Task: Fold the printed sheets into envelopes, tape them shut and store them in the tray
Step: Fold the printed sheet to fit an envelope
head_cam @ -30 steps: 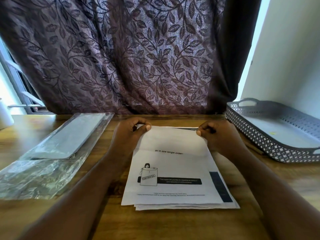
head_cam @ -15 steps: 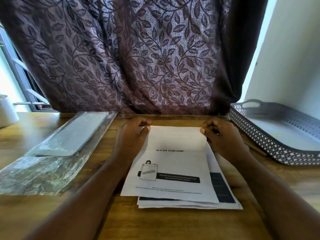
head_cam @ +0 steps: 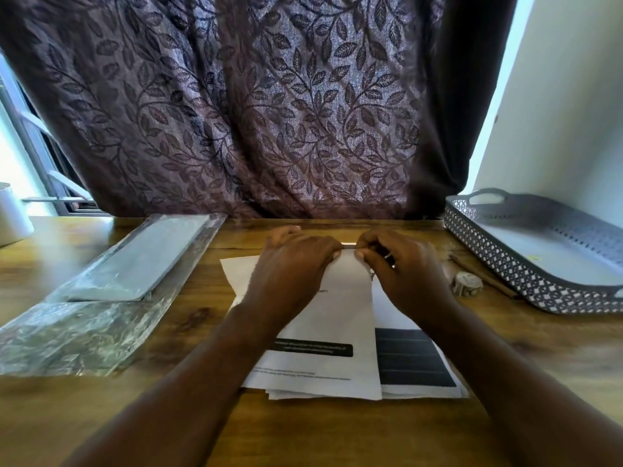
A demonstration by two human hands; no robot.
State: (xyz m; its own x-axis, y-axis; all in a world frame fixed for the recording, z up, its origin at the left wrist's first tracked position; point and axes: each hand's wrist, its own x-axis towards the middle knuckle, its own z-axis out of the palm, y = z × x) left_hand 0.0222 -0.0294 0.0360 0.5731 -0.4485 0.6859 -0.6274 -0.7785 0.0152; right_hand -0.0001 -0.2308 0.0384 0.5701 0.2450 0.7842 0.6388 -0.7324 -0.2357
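Both hands have slid together: your left hand [head_cam: 293,264] and right hand [head_cam: 406,276] pinch the top sheet [head_cam: 340,315] at its far edge, over the stack [head_cam: 416,360].

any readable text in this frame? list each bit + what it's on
Nothing reads cleanly.
Headline on the top sheet: mostly under the left hand; the visible tail is too blurred to read.
White line in the black bar: too small.
Fine print near that sheet's bottom edge: too small.
Dark panel on the lower sheet: faint lines, unreadable.
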